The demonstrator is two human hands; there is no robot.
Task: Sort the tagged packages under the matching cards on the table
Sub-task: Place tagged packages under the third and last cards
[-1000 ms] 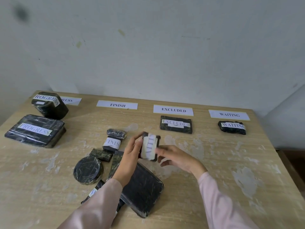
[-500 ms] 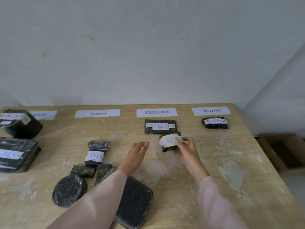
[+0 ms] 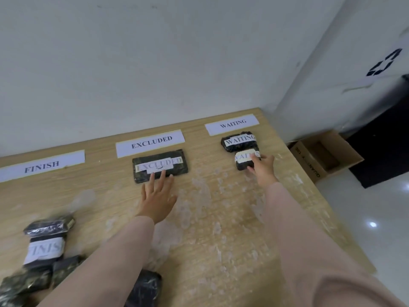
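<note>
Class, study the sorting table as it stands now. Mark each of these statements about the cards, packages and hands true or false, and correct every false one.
1. The right hand is on a package tagged WAITING. True.
2. That package lies under the EXCLUDED card. False: it lies below the WAITING card, directly in front of another WAITING package.
3. The left hand has its fingertips at the near edge of the EXCLUDED package. True.
4. A package already sits directly below the FINISH card. False: the table there is bare; the FINISH-tagged package is still in the unsorted group near the front left.
5. A cardboard box stands on the table. False: it is on the floor to the right.
</note>
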